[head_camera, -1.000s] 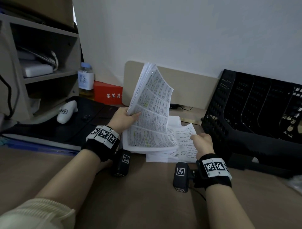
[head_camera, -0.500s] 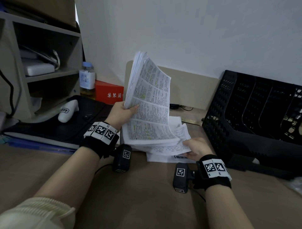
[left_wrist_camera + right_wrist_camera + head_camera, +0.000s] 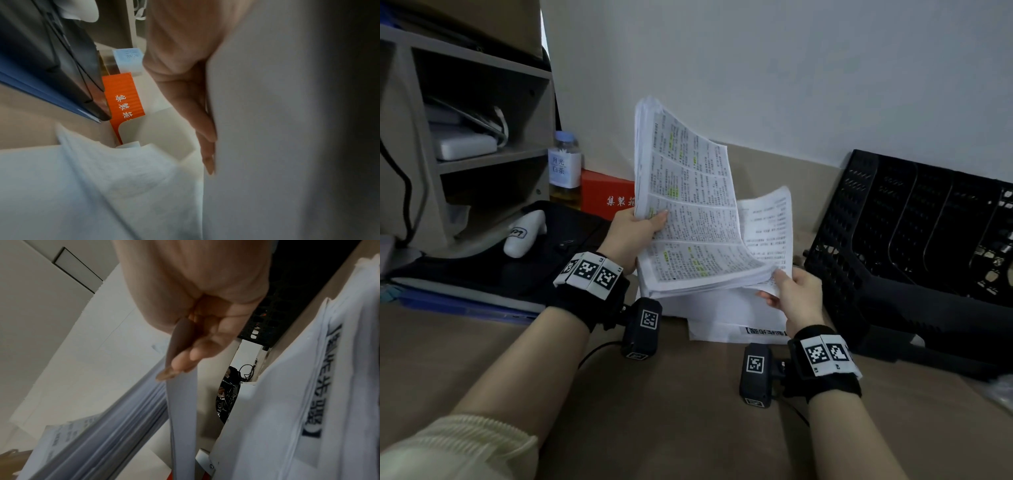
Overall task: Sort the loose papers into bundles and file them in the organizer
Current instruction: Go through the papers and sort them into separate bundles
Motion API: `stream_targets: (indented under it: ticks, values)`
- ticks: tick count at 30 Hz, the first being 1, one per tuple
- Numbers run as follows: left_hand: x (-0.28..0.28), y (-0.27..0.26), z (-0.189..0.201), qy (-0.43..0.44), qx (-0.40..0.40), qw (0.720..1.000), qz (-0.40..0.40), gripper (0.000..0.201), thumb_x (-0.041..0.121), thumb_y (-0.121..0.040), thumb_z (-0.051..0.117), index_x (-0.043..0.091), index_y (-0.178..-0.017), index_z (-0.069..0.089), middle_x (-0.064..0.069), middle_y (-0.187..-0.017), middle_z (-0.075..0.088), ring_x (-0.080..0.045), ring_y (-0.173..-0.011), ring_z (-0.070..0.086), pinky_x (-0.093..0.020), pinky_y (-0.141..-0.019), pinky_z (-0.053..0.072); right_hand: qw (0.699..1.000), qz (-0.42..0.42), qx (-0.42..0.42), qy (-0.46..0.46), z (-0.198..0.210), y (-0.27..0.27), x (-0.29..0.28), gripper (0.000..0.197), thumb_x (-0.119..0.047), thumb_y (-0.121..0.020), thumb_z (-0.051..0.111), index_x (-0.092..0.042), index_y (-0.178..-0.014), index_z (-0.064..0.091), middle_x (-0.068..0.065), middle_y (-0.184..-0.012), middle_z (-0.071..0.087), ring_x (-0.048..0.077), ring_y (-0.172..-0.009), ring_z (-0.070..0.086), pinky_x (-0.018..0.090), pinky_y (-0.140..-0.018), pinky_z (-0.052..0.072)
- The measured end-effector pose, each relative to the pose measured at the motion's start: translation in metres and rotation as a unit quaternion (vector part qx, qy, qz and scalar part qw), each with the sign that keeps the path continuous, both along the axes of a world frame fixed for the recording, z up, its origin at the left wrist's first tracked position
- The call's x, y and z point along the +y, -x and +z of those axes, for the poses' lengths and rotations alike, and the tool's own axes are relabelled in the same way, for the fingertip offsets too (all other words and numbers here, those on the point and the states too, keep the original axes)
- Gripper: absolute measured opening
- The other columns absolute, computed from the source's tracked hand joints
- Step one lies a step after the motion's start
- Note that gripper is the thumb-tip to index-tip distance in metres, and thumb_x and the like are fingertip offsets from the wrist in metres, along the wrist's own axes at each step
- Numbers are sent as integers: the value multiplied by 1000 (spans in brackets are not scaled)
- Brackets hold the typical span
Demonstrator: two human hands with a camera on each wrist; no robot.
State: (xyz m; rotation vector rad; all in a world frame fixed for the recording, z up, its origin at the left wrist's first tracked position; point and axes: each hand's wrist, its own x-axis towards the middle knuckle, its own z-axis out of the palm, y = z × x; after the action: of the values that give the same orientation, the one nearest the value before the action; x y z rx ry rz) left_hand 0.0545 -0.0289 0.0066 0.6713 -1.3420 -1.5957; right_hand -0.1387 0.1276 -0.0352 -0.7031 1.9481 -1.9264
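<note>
Left hand (image 3: pixel 635 234) grips a thick bundle (image 3: pixel 688 212) of printed pages at its left edge, thumb across the front, fingers flat behind per wrist view; bundle held near upright, tilted back, prob. so the next sheet can go behind it. Right hand (image 3: pixel 792 296) pinches a single sheet (image 3: pixel 767 226) by its lower corner, thumb on top, fingers under, sheet raised just behind the bundle's right edge. Judged step: adding that sheet to the bundle. More loose papers (image 3: pixel 722 315) lie flat on the desk (image 3: pixel 654 411) directly below both hands, so sorting not finished. Black organizer (image 3: pixel 914 233) stands to the right against the wall, near the papers; slots look unfilled, though the interior is dark and hard to read. Filing not yet begun.
</note>
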Motion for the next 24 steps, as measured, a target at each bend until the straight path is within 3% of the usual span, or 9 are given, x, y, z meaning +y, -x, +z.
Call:
stream_targets:
  ticks: [4,7,10,12,14,17,21,24]
  values:
    - [-1,-1,0,-15,-4,1000,-6,23,9,-93,62,4,-115,65,-11,-106,71,-19,-85,71,-29,-60,60,995,-68,8,68,-1,1,-1,23,-7,-97,46,-11,-101,68,2,-88,71,10,-54,67,21,-48,52]
    - [-2,-3,0,-23,-2,1000,-5,26,8,-93,62,2,-118,63,-13,-109,70,-20,-90,70,-30,-64,61,985,-135,12,110,0,1,1,27,-7,-95,43,-16,-87,67,4,-89,71,13,-55,68,24,-51,53]
    - [-3,-5,1,-28,-3,1000,-3,29,7,-93,62,0,-121,63,-15,-113,69,-26,-97,69,-34,-71,60,972,-184,-5,145,-2,3,0,29,-10,-93,43,-22,-77,64,6,-89,71,16,-58,71,37,-62,60]
    - [-5,-6,1,-27,-9,1000,-1,28,7,-93,62,0,-120,62,-15,-112,69,-26,-95,69,-33,-68,60,964,-215,-3,154,-3,3,1,26,-15,-91,42,-23,-78,63,3,-83,70,23,-64,71,44,-65,61]
    - [-7,-6,0,-26,-19,999,4,28,7,-92,63,1,-120,63,-14,-110,70,-25,-94,70,-34,-67,61,956,-247,15,155,-3,4,3,23,-19,-91,41,-21,-83,62,-4,-79,67,23,-68,70,43,-66,61]
    - [-8,-3,-3,-15,-37,999,16,30,8,-92,63,1,-121,63,-15,-111,70,-28,-97,69,-39,-76,58,948,-272,35,165,-3,5,3,21,-23,-92,41,-18,-91,61,-10,-81,64,22,-76,67,41,-69,60]
    - [-5,3,-8,-21,-44,999,11,32,8,-92,63,1,-123,63,-15,-113,69,-30,-100,68,-46,-86,56,950,-236,-4,206,0,3,-3,25,-15,-95,42,-4,-107,61,9,-101,70,26,-68,67,25,-52,55]
    - [-5,6,-10,-37,-40,998,13,31,8,-93,63,1,-123,62,-15,-113,69,-30,-101,68,-46,-86,56,952,-205,-19,228,1,-4,-6,27,-13,-96,40,-4,-114,58,10,-104,69,14,-57,64,29,-56,55]
